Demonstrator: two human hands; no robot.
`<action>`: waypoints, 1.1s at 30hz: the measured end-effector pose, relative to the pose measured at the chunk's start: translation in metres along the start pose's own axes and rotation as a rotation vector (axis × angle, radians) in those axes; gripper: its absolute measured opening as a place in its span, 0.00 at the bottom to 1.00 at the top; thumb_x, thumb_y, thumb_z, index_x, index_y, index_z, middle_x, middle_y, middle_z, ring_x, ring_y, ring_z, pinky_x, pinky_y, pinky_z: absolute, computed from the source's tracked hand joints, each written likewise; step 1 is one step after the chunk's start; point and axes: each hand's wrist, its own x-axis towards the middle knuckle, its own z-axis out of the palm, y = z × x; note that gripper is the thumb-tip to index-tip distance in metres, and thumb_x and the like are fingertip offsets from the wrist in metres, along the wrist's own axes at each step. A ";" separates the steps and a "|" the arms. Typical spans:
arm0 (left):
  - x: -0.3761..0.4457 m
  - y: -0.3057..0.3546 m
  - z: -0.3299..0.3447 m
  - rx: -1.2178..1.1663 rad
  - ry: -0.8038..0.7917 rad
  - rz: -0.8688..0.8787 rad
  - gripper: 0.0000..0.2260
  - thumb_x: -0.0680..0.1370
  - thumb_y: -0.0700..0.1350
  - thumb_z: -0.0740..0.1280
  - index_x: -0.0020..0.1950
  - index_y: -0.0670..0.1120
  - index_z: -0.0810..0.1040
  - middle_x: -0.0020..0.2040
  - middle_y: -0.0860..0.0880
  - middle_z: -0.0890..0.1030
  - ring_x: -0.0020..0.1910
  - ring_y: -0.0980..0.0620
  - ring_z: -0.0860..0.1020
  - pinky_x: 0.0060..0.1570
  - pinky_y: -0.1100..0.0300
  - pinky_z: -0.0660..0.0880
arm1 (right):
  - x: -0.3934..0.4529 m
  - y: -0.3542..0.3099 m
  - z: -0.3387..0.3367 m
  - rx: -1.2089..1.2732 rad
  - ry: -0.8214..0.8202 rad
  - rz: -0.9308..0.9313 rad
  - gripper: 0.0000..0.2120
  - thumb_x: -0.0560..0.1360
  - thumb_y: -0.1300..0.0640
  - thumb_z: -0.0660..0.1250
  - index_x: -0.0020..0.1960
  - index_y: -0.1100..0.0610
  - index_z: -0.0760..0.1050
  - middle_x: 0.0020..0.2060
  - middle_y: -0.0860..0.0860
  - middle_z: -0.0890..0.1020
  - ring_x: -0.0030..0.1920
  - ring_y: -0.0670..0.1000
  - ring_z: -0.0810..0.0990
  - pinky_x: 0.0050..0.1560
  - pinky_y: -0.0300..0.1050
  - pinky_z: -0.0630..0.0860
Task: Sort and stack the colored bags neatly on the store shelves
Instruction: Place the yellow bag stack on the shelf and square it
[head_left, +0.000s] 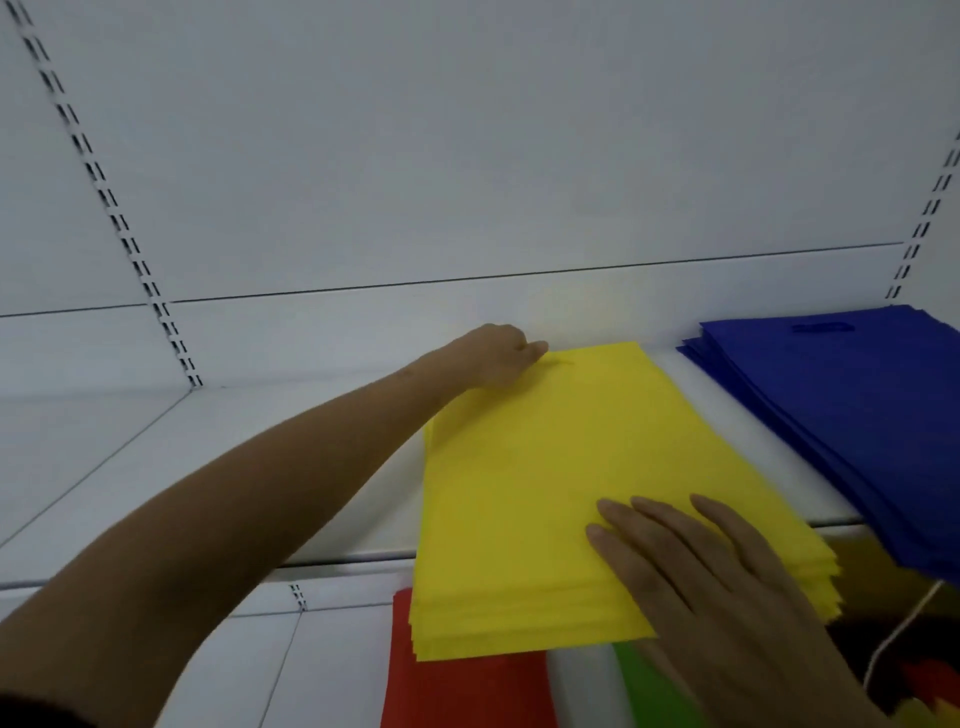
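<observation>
Your right hand (727, 587) lies flat at five o'clock on the limp, slippery yellow bag stack (571, 478), while your left hand (498, 356) pinches its eleven o'clock corner; hold the edges.

**One head-worn view, close over the upper shelf**

A single wide-angle camera sat on the person's head and looked forward and slightly down onto a white shelf (234, 467). It stood very near: the left forearm entered from the near-left corner and reached toward the far back panel (467, 156), while the right hand (727, 587) filled the near-right corner. The shelf's front edge crossed the lower part of the frame, with a lower level showing beneath it. The slotted uprights (104, 192) leaned outward at left and right, bent by the lens. No second view existed to share any part.
</observation>
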 end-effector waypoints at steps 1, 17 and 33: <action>0.011 0.001 0.002 0.029 0.009 0.006 0.25 0.82 0.58 0.50 0.57 0.40 0.76 0.58 0.42 0.78 0.53 0.45 0.75 0.53 0.54 0.70 | 0.001 -0.002 0.003 0.002 0.032 0.036 0.16 0.78 0.56 0.56 0.64 0.55 0.72 0.61 0.53 0.79 0.62 0.54 0.75 0.63 0.57 0.67; 0.034 0.018 0.017 0.134 0.172 -0.060 0.21 0.81 0.56 0.55 0.56 0.40 0.76 0.57 0.41 0.79 0.55 0.42 0.76 0.49 0.56 0.70 | -0.042 -0.015 0.018 -0.163 0.453 0.143 0.28 0.73 0.47 0.69 0.70 0.51 0.65 0.71 0.49 0.67 0.72 0.51 0.65 0.70 0.63 0.58; 0.023 0.013 0.024 0.255 0.160 -0.011 0.25 0.82 0.55 0.50 0.62 0.38 0.74 0.64 0.39 0.75 0.63 0.42 0.73 0.60 0.54 0.67 | 0.012 -0.029 0.032 -0.129 0.483 0.266 0.14 0.79 0.47 0.60 0.59 0.52 0.78 0.62 0.49 0.78 0.63 0.51 0.75 0.68 0.61 0.64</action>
